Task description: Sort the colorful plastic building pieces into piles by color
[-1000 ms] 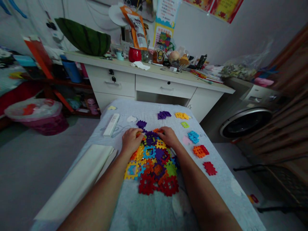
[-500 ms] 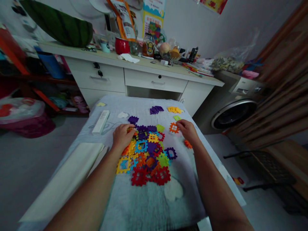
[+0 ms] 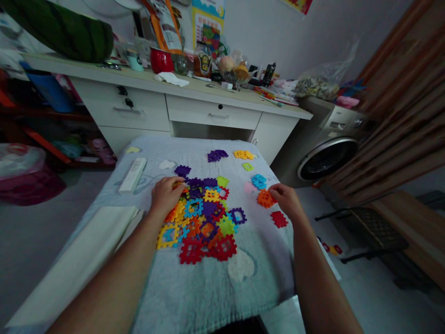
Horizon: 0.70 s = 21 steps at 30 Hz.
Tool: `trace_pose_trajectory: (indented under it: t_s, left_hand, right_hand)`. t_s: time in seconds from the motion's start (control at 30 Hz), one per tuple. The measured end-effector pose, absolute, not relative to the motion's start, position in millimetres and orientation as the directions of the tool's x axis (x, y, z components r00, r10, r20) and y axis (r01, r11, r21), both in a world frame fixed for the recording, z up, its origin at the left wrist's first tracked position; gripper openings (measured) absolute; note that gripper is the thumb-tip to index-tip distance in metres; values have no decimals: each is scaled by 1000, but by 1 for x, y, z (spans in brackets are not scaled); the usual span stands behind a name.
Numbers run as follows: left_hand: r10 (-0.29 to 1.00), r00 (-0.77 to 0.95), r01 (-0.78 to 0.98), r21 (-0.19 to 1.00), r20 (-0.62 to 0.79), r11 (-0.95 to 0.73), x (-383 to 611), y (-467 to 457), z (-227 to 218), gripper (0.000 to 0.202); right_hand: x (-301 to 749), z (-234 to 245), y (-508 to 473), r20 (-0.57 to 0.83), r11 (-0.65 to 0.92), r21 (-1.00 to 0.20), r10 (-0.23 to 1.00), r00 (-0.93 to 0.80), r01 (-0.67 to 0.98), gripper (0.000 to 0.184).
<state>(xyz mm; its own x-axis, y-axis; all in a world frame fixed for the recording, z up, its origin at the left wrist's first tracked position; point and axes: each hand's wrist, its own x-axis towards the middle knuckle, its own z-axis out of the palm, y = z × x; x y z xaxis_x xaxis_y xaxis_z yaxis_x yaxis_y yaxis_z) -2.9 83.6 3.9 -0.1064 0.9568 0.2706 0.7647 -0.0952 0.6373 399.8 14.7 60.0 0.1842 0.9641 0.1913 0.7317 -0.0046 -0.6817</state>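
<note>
My left hand [image 3: 166, 195] is at the left edge of a mixed heap of toothed plastic building tiles [image 3: 202, 208], its fingers curled around an orange tile [image 3: 177, 185] that shows only partly. Off to the right, my right hand [image 3: 289, 202] pinches the edge of an orange tile at a small orange pile [image 3: 266, 198]. Just behind that pile lie blue tiles [image 3: 258, 181], and red tiles [image 3: 279, 219] lie in front of it. Farther back are purple tiles [image 3: 217, 155], yellow tiles [image 3: 243, 154] and a green tile [image 3: 248, 166].
A cloth [image 3: 208, 297] covers the table. On its left lie a white box [image 3: 133, 175] and a cream-coloured long object [image 3: 79, 260]. Beyond stands a white desk [image 3: 215, 111] with a watermelon [image 3: 69, 35] and jars; a washing machine [image 3: 323, 144] is at right.
My right hand has moved toward me and rightward with the orange tile, down to the orange pile. The blue and red piles now show. My left hand stays at the heap; the view has shifted slightly.
</note>
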Motion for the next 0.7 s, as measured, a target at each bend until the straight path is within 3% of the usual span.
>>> trace_pose_trajectory:
  t_s: [0.33,0.53,0.7]
  left_hand:
    - [957,-103,751,652,271,-103,-4,85,2,36]
    - [958,-98,765,637,270,-101,-4,86,2,35]
    - [957,-108,769,633,268,-91,-4,86,1,35]
  right_hand:
    - [405,43,15,338,-48,-467,913,229,883,24]
    - [422,30,13,207,-182,-508,923,325,842,42]
    - [423,19,14,129,-207,-591,930,345,780,47]
